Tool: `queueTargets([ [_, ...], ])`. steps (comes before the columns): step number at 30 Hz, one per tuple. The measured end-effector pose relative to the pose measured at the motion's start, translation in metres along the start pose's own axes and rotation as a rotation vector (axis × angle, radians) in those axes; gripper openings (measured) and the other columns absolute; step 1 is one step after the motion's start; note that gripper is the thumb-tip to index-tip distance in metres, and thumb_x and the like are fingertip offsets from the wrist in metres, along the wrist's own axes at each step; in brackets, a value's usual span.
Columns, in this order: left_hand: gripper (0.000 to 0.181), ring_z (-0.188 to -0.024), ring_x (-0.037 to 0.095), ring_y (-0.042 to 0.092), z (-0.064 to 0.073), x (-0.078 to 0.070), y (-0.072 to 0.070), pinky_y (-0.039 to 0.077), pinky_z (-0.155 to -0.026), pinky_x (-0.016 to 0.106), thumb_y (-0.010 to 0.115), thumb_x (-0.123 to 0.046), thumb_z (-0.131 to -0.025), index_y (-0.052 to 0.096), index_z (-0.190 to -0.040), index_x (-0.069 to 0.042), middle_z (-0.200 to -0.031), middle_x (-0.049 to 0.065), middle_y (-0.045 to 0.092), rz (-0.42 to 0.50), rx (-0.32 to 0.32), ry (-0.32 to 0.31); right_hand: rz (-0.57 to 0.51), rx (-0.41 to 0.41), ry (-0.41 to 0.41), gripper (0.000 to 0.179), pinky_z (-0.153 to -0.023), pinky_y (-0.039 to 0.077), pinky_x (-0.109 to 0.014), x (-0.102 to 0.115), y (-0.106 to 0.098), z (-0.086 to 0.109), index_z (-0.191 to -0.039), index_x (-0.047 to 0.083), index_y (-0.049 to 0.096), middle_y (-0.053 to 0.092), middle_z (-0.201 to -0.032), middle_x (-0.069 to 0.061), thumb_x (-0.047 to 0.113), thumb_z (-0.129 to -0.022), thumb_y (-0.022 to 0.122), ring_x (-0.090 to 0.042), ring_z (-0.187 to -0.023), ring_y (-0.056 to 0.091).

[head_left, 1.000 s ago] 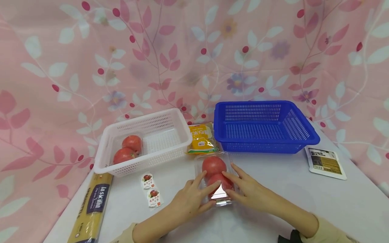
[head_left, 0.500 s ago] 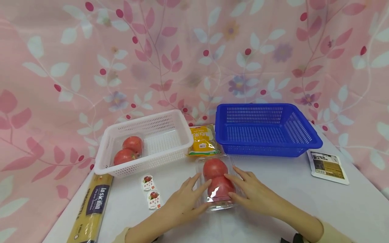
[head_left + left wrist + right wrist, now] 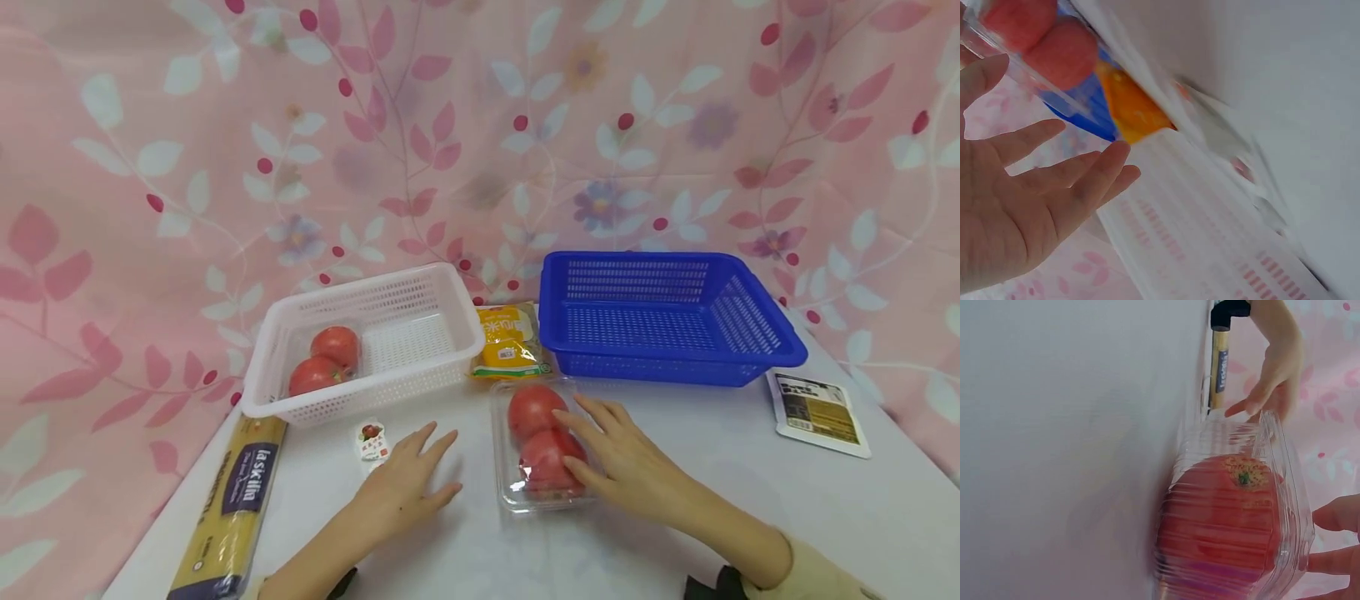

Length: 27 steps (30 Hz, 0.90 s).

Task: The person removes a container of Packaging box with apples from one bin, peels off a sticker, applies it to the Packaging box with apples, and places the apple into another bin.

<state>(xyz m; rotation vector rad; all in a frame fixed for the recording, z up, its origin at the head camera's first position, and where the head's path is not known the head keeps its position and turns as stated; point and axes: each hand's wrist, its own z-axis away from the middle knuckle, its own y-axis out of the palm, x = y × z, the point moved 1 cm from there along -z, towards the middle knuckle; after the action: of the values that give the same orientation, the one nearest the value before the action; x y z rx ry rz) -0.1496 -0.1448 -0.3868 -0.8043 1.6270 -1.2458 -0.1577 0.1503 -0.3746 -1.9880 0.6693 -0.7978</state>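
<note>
Two tomatoes (image 3: 549,460) lie in a clear plastic box (image 3: 514,498) with its lid on, at the middle of the table. My right hand (image 3: 637,467) rests its fingers on the box's right side and top; in the right wrist view the fingertips (image 3: 1335,561) touch the lid. Away to the left of the box, my left hand (image 3: 397,492) hovers with spread fingers and holds nothing. It is nearest to a sticker label (image 3: 372,443) with a tomato picture, and it covers the second label. The left wrist view shows its palm (image 3: 1004,212).
Behind stand a white basket (image 3: 408,379) with two more boxed tomatoes (image 3: 317,375) and a blue basket (image 3: 667,371). A yellow packet (image 3: 508,346) lies between them. A spaghetti pack (image 3: 232,508) is at the left, a white-and-brown pouch (image 3: 817,415) at the right.
My left hand has let go of the tomato box and moved left toward the labels. My right hand stays on the box. The view has shifted slightly.
</note>
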Motion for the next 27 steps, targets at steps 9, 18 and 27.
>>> queueTargets([
  [9, 0.065, -0.120, 0.046, 0.039, 0.004, 0.077, -0.014, 0.036, -0.090, 0.060, 0.066, -0.034, -0.082, 0.042, -0.135, -0.005, -0.138, 0.025, 0.035, 0.104, 0.072, -0.212, -0.012, -0.040, -0.106, 0.051, -0.085, 0.047, -0.047, 0.007, 0.005, -0.007, -0.126, 0.013, 0.054, 0.042, -0.133, -0.017, 0.019, -0.078, 0.070, -0.028, -0.114, 0.041],
  [18, 0.079, -0.127, 0.051, 0.020, 0.003, 0.107, -0.018, 0.024, -0.097, 0.063, 0.070, -0.034, -0.079, 0.032, -0.139, 0.002, -0.141, 0.035, 0.021, 0.156, 0.209, -0.244, -0.059, 0.030, -0.104, 0.051, -0.084, 0.049, -0.043, 0.012, 0.007, -0.009, -0.127, 0.016, 0.054, 0.038, -0.137, -0.015, 0.020, -0.079, 0.071, -0.026, -0.117, 0.037],
  [27, 0.084, -0.122, 0.048, 0.033, -0.005, 0.116, -0.012, 0.031, -0.094, 0.062, 0.078, -0.040, -0.068, 0.042, -0.135, -0.003, -0.134, 0.027, 0.038, 0.053, 0.223, -0.170, -0.046, 0.000, -0.197, 0.046, -0.084, 0.048, -0.045, 0.012, 0.011, -0.010, -0.122, 0.011, 0.058, 0.041, -0.133, -0.018, 0.020, -0.078, 0.071, -0.028, -0.115, 0.039],
])
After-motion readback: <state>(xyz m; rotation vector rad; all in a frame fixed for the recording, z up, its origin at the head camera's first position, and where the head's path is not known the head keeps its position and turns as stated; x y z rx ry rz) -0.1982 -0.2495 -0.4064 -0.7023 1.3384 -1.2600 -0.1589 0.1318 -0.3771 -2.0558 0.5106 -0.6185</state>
